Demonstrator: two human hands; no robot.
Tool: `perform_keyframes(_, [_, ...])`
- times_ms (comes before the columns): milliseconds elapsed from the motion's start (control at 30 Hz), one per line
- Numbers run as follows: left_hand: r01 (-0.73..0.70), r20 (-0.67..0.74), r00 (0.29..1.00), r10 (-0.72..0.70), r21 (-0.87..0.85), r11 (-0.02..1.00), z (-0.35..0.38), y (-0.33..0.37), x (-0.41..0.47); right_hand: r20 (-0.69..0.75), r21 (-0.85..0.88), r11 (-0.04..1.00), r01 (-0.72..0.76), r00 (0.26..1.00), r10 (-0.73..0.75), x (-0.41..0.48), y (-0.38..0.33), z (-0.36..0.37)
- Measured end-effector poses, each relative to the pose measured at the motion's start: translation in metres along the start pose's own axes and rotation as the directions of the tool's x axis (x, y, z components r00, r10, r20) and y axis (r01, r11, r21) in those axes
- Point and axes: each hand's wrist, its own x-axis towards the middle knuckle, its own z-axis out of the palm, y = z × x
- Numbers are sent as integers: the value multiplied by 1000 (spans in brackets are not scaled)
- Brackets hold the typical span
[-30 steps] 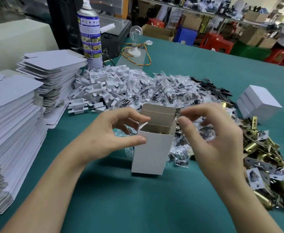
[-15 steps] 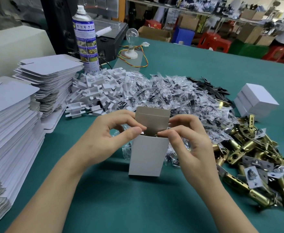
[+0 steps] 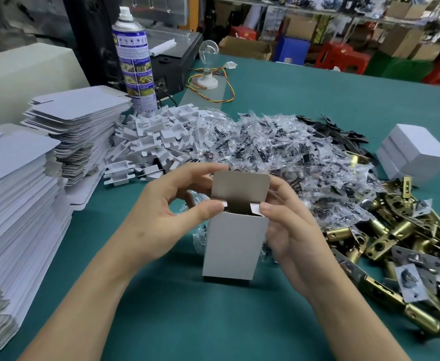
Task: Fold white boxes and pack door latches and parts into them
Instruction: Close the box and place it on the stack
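1. Upright on the table (image 3: 213, 321), mid-frame: box (image 3: 233, 246), white outside, grey inside; top open; lid flap (image 3: 239, 188) raised at the back; interior dark, contents not to be made out.
2. At the box's top left corner: left hand (image 3: 161, 220); thumb and forefinger pinching the small left flap (image 3: 224, 204); other fingers curved behind the lid flap.
3. At the box's top right corner: right hand (image 3: 291, 230); thumb tip pressing the right flap (image 3: 255, 209); fingers curled round the box's right side and back, gripping it.
4. Right of the box, just beside the right hand: heap of brass-coloured latches (image 3: 385, 238); grey plates mixed in.
5. Directly behind the box, reaching its sides: pile of clear bags (image 3: 278, 157) with small dark parts inside; past it, behind and right of the box: loose black parts (image 3: 338, 126).
6. Behind and left of the box: heap of white inserts (image 3: 159, 136).
7. Left of the box: two stacks of flat blanks; taller stack (image 3: 10, 204) nearest, lower stack (image 3: 80, 118) behind it.
8. Far behind and left of the box: spray can (image 3: 134, 61); blue-and-white label with yellow picture panels; print too small to read, brand illegible.
9. Far behind the box: bulb (image 3: 208, 48) in a white holder; red and yellow wires trailing from it.
10. Well right of the box, beyond the latches: closed boxes (image 3: 416, 149), plain white, stacked together.
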Motion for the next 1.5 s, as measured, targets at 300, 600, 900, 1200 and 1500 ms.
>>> perform_keyframes(300, [-18,84,996,24,-68,998,-3,7,-2,16,33,999,31,999,-32,-2,2,8])
perform_keyframes(600, [-30,98,995,31,-6,1000,1,13,-3,68,-73,997,34,997,-29,-10,7,4])
perform_keyframes(900, [-90,73,994,84,92,992,4,15,-1,56,-295,929,226,974,-219,-18,3,8])
perform_keyframes(1200, [-108,21,994,106,128,986,8,16,-3,-7,-331,894,302,947,-322,-19,5,14])
perform_keyframes(1500, [-130,7,991,130,131,983,9,16,-4,6,-383,852,357,923,-384,-22,6,15])
